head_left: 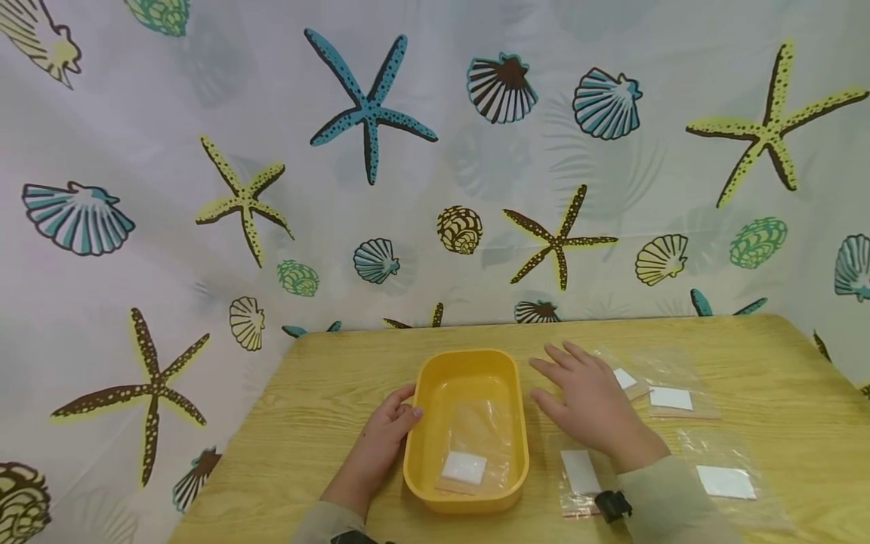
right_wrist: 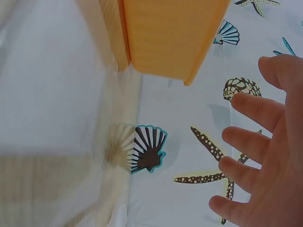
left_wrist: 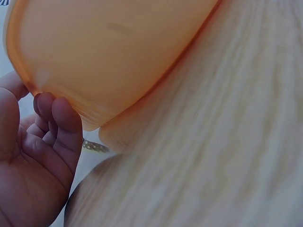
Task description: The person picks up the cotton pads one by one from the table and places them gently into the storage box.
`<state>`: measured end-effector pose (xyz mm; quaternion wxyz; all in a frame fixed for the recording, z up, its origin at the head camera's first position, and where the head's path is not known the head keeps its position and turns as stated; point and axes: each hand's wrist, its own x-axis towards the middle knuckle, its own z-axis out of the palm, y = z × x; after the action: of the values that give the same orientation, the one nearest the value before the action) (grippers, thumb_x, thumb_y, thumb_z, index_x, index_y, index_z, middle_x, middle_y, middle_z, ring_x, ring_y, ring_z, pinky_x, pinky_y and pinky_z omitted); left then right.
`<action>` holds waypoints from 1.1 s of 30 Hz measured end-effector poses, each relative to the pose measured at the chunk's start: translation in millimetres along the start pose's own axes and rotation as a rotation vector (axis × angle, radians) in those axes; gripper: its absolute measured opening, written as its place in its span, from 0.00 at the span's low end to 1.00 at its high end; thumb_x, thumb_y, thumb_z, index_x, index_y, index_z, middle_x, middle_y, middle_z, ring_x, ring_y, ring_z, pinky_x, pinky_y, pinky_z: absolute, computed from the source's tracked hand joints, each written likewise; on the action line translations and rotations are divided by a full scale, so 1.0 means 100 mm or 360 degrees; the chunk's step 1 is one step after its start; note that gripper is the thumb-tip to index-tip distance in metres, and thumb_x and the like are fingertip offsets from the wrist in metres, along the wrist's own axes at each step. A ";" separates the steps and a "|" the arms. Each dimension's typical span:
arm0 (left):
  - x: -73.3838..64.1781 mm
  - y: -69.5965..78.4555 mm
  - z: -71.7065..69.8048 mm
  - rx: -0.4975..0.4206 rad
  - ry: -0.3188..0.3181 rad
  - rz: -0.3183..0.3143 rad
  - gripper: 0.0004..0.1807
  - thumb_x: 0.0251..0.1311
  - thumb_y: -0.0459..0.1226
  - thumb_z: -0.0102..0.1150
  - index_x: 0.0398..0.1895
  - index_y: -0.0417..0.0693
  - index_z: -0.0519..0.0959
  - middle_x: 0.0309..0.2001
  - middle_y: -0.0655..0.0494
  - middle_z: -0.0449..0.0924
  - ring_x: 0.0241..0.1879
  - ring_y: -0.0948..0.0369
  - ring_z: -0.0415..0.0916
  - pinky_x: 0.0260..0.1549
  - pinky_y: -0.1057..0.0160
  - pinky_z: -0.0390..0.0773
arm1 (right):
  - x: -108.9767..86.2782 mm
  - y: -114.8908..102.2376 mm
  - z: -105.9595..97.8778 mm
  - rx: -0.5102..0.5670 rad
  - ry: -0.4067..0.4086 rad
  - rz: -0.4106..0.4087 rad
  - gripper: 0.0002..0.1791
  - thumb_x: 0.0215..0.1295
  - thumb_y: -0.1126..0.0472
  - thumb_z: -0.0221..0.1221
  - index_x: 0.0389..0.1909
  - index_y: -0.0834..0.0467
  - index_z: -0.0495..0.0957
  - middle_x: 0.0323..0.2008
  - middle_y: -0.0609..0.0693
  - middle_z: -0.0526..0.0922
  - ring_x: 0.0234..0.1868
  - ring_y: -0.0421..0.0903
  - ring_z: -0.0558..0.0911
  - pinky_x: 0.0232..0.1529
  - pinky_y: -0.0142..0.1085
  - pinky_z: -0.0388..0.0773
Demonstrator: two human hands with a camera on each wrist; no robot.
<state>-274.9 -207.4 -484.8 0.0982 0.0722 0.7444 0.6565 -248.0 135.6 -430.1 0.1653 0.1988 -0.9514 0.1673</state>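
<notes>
Our right hand [head_left: 586,402] (fingers [right_wrist: 259,112] wide) hovers near the tabletop's far edge [head_left: 381,340]; our left hand [head_left: 386,434] grips a yellow tray [head_left: 469,368].

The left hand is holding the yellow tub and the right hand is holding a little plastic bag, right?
Not quite: the right hand isn't holding anything. The right wrist view shows it spread out, with nothing in it. The left hand is holding the yellow tub, just as you said.

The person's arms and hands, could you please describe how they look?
The left hand and right hand are bare, the left sleeve and right sleeve pale beige. A black device sits by the right wrist; a second device partly shows at left.
</notes>
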 end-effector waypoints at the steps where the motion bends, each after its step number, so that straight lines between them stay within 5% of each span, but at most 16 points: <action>1: 0.00 0.00 0.00 -0.0001 0.0000 0.0002 0.30 0.75 0.43 0.54 0.76 0.49 0.61 0.46 0.40 0.80 0.41 0.53 0.79 0.41 0.60 0.81 | 0.00 0.01 0.00 -0.0005 0.0004 0.0001 0.29 0.73 0.42 0.55 0.70 0.50 0.74 0.73 0.56 0.66 0.74 0.62 0.61 0.67 0.65 0.59; 20: -0.03 -0.01 -0.04 -0.0023 -0.0048 0.0010 0.29 0.76 0.41 0.53 0.76 0.49 0.61 0.46 0.39 0.78 0.41 0.52 0.79 0.42 0.60 0.81 | -0.14 0.30 -0.29 0.0006 0.0010 0.0152 0.29 0.75 0.44 0.54 0.70 0.55 0.73 0.73 0.62 0.65 0.73 0.67 0.59 0.65 0.68 0.58; 33: -0.03 -0.03 -0.08 0.0004 -0.0065 0.0031 0.29 0.76 0.43 0.53 0.76 0.48 0.61 0.46 0.40 0.78 0.41 0.52 0.78 0.42 0.60 0.81 | -0.38 0.79 -0.48 -0.0069 -0.0053 0.0305 0.33 0.76 0.41 0.51 0.71 0.60 0.70 0.73 0.70 0.61 0.72 0.73 0.56 0.67 0.67 0.53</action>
<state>-274.1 -215.9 -486.8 0.1067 0.0930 0.7424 0.6548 -236.9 234.9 -421.7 0.1369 0.1060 -0.9721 0.1582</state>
